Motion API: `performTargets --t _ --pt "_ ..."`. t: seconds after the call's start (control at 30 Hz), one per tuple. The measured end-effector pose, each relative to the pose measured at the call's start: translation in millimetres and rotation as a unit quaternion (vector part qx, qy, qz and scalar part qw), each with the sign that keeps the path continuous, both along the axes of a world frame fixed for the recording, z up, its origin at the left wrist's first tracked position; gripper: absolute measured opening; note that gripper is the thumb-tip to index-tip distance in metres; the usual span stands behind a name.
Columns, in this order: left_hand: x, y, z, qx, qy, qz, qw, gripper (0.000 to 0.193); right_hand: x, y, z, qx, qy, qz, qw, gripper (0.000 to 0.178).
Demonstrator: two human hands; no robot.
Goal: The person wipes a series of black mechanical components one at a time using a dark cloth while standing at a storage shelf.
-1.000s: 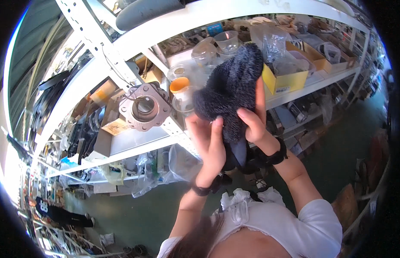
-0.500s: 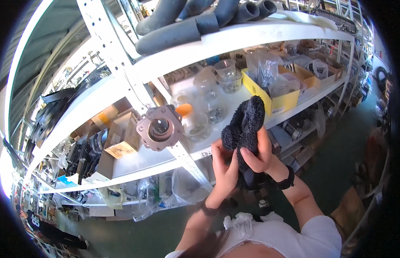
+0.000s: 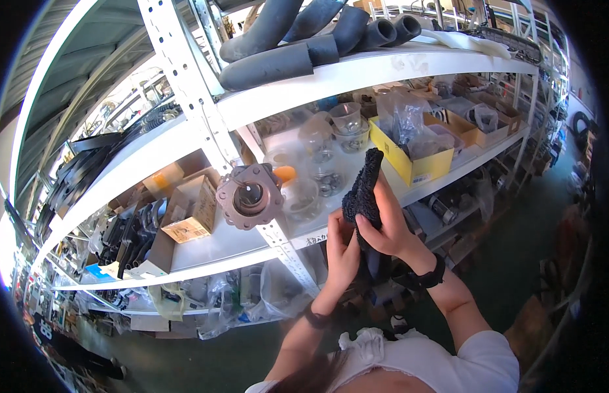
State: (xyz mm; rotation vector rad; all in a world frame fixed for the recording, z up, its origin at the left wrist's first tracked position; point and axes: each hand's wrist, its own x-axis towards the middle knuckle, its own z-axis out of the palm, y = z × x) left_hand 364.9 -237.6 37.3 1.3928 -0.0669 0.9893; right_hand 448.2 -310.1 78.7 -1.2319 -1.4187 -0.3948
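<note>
Nearest the camera, both hands were clamped on a black ribbed rubber piece, held upright in front of the shelving. The left hand gripped its lower part from the left side, and the right hand wrapped it from the right, fingers pressed into the ribs. The hands touched each other around it. A dark band sat on each wrist.

By the look of it, the piece was being handled and looked over in the air, not yet set anywhere; the next move would call for a firm two-handed grip, since the rubber seemed soft and apt to flop.

Just behind, on the white shelf, stood clear jars, a round metal flange, a cardboard box and a yellow bin of bagged parts. Farther up, black foam tubes lay on the top shelf.
</note>
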Motion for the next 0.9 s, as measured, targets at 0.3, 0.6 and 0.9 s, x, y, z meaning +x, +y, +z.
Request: performTargets --t 0.3,0.6,0.9 --pt "-1.6 -3.3 -2.4 -0.021 0.008 -0.018 1.000 0.018 -2.5 -4.1 5.2 -0.018 -0.063 -0.063 0.996 0.058" --pt "20.9 44.8 27.7 -0.141 0.017 -0.037 0.989 0.047 12.7 67.5 74.2 -0.004 -0.224 -0.237 0.945 0.062" --pt "46.9 55.5 34.5 -0.099 0.039 -0.025 0.994 0.040 52.5 96.1 88.3 -0.003 -0.302 -0.321 0.898 0.053"
